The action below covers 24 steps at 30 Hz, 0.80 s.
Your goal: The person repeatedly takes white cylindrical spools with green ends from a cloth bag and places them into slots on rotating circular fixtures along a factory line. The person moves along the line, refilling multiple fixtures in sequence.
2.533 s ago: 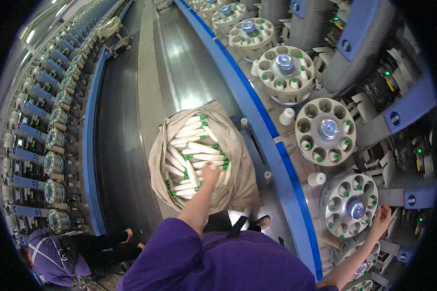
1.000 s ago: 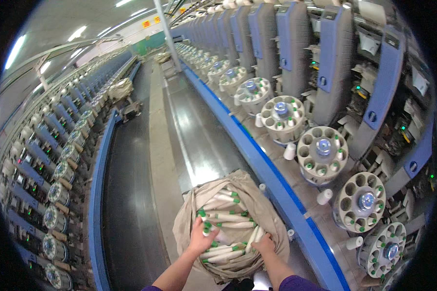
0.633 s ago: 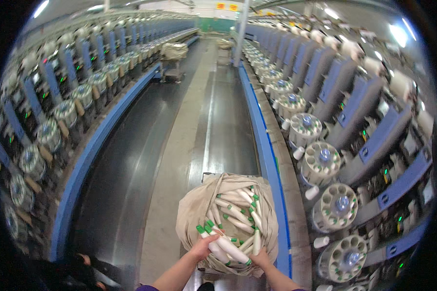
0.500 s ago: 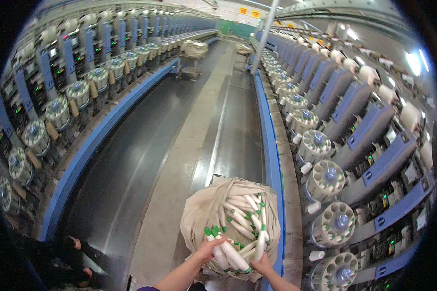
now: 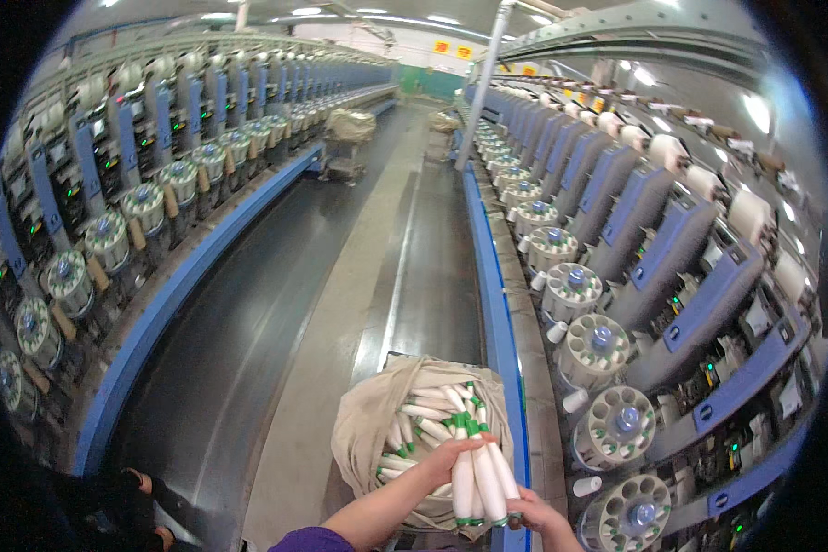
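both hands closed on a bunch of white yarn bobbins with green ends [image 5: 480, 480]: left hand [image 5: 451, 457] on top, right hand [image 5: 535, 515] underneath. beige cloth sack [image 5: 363, 432] remains well stocked; most bobbins left.

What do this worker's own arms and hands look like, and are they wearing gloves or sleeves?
No gloves: both the left hand and the right hand are bare, with no rings or watch visible. The left forearm is uncovered up to a purple fabric sleeve at the lower edge. The right arm is mostly cut off by the frame, so its sleeve cannot be seen.
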Each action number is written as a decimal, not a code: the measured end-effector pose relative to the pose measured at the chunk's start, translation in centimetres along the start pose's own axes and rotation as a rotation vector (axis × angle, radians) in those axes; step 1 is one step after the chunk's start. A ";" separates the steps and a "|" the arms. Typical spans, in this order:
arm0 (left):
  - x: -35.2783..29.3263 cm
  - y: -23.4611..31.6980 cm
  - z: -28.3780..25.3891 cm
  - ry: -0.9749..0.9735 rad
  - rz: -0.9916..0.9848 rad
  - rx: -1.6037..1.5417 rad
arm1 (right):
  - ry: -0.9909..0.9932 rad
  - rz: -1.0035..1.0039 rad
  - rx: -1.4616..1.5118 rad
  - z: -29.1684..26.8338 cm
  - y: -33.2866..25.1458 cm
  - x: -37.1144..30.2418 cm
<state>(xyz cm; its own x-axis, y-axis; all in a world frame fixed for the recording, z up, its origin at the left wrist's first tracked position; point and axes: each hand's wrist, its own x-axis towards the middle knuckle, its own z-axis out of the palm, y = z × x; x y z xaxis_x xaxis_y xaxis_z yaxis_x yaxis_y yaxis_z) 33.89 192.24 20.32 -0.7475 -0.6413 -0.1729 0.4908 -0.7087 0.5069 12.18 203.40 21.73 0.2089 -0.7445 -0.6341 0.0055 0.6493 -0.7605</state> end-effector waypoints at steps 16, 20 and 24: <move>14.8 -10.5 19.3 -0.209 -0.034 -0.179 | 0.745 -0.968 0.344 -14.3 4.4 -17.4; 16.5 -12.8 22.4 -0.152 -0.008 0.070 | 1.063 -1.090 0.566 -18.4 5.5 -17.4; 18.0 -15.3 24.7 -0.032 -0.023 0.286 | 0.996 -1.167 0.809 -20.7 5.7 -16.5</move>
<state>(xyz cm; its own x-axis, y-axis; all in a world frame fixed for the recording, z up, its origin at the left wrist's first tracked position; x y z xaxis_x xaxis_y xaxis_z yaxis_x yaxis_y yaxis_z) 1.90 198.83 30.28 -0.7730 -0.6134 -0.1621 0.3312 -0.6080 0.7215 -11.51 216.16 25.00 -0.8942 -0.4404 0.0807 0.2153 -0.5810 -0.7849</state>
